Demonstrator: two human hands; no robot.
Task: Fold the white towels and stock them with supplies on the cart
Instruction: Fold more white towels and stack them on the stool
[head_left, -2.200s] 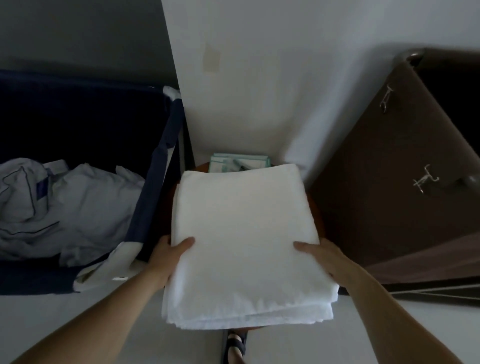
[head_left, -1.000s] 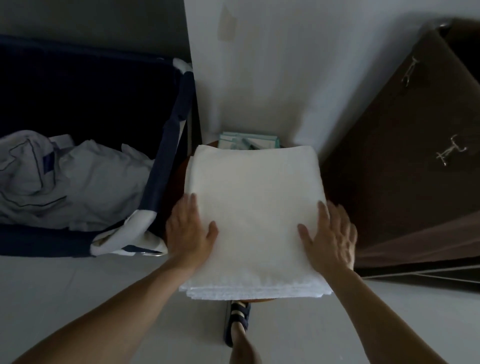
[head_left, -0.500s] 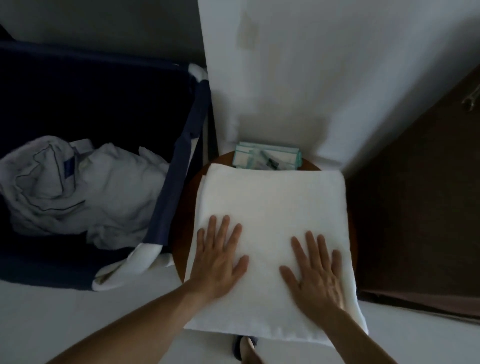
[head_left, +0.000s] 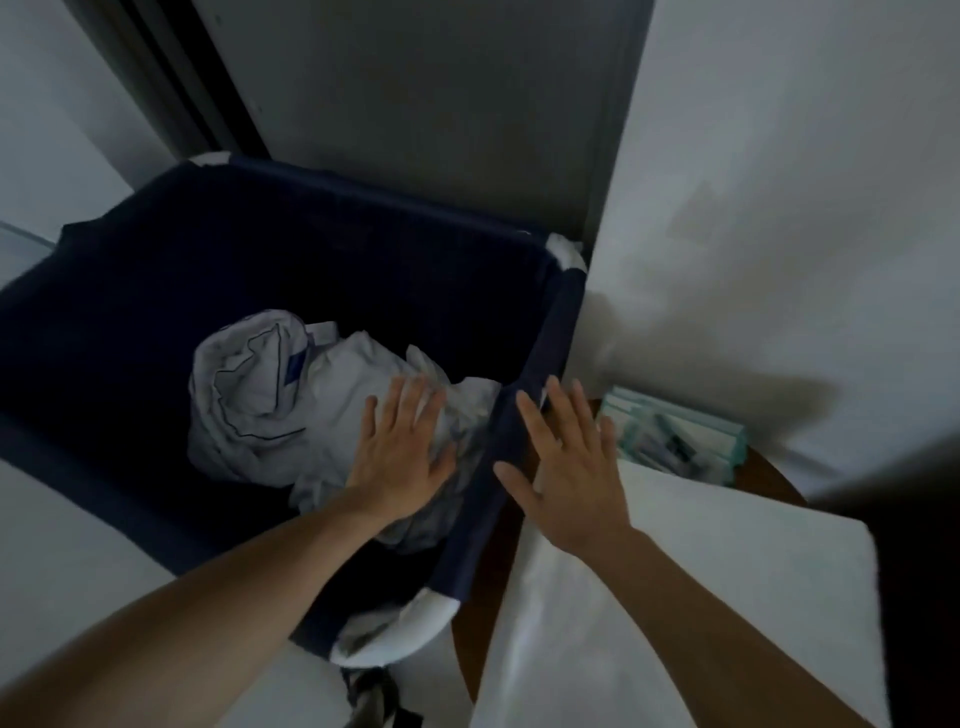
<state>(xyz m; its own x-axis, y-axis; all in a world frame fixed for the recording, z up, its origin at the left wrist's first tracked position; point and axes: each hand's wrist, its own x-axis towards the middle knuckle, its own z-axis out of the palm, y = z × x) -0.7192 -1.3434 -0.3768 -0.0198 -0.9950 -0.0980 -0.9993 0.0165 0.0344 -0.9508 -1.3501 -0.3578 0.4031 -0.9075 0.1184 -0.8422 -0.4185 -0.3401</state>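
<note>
Your hands have left the folded towel (head_left: 727, 597) and swung to nine o'clock, over the navy bin (head_left: 550, 343). Your left hand (head_left: 402, 457), fingers straight and spread, lies on the crumpled linen (head_left: 270, 395). Your right hand (head_left: 569, 467), also spread and holding nothing, hovers at the bin's rim. The towel sits on the round bench (head_left: 485, 613) at four o'clock, with supply packets (head_left: 685, 441) just beyond it. It seems to overhang the bench's near edge, so your right forearm, crossing above, could drag it off. Linen hauled over the rim may snag.
</note>
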